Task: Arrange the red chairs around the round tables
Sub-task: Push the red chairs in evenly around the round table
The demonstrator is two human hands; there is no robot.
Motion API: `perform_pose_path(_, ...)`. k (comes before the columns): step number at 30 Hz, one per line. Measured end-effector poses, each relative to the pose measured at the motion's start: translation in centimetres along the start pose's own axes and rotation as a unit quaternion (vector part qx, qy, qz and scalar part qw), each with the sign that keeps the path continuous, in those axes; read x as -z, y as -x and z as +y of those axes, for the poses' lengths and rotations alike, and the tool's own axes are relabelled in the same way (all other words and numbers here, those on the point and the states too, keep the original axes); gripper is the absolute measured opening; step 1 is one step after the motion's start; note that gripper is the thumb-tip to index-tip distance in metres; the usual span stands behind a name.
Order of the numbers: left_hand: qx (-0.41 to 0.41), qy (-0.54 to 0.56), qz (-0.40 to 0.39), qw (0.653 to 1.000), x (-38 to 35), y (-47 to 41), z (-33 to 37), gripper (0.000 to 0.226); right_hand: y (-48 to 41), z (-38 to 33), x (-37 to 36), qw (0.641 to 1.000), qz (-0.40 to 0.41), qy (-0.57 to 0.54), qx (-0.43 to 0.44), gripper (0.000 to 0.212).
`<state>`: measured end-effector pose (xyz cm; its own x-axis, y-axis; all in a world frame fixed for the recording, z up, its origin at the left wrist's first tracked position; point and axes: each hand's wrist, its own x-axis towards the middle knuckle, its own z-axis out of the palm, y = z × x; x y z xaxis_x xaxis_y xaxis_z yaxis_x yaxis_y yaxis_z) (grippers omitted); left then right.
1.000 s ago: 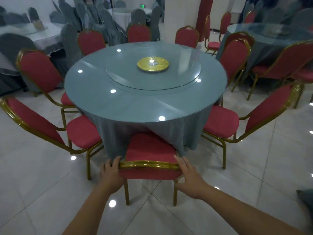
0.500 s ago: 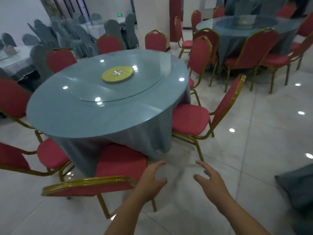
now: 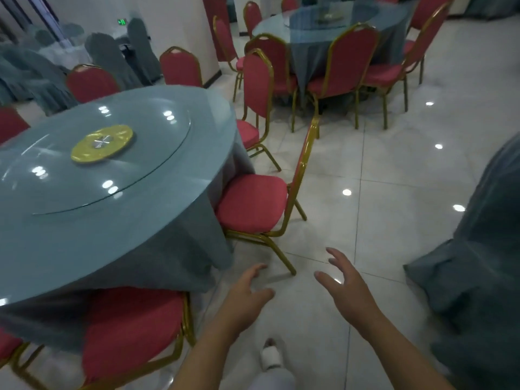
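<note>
A round table [image 3: 118,229] with a grey-blue cloth and a glass turntable fills the left. The red chair with a gold frame [image 3: 132,330] that I pushed in sits at its near edge, bottom left. Another red chair [image 3: 250,204] stands at the table's right side, its back turned outward and seen edge-on. My left hand [image 3: 247,294] and my right hand [image 3: 346,285] hover over the floor just short of that chair, fingers spread, holding nothing. More red chairs ring the table's far side.
A second round table [image 3: 346,23] with red chairs stands at the back right. Grey-blue cloth of another table [image 3: 478,249] hangs at the right edge. Grey covered chairs [image 3: 112,57] fill the back left. My foot [image 3: 270,356] is on the glossy tiled floor.
Both hands let go of the near chair's back. I turned and moved right around the table, and the hands now reach toward the chair at its right side.
</note>
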<state>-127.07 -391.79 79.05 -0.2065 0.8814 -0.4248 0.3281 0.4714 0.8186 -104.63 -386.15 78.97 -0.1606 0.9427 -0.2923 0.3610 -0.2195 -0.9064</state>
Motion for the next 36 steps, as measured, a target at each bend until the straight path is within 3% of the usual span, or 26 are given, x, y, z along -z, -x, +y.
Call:
perform_pose_path(6,-0.026,0.009,-0.098,0.995,-5.0,-12.8,6.5,0.049,-10.5,-0.7,6.6,0.998,0.054,0.019,-0.013,0.062)
perform_pose_path(13,-0.083,0.034,-0.188,0.978,-7.2,-28.4,20.2,0.051,-21.9,-5.0,14.7,0.990,0.126,0.014,-0.057,0.053)
perform_pose_path(22,-0.069,0.021,-0.231,0.970,-12.5,-43.8,31.1,0.046,-35.6,-5.8,22.3,0.974,0.190,-0.070,-0.099,0.046)
perform_pose_path(30,-0.034,0.015,-0.182,0.983,-17.9,-60.6,41.0,0.040,-54.8,-6.6,32.7,0.974,0.177,-0.116,-0.079,0.044)
perform_pose_path(36,-0.005,0.038,-0.102,0.994,-18.2,-70.6,49.2,0.038,-70.4,-11.5,39.3,0.986,0.090,-0.116,-0.073,0.040)
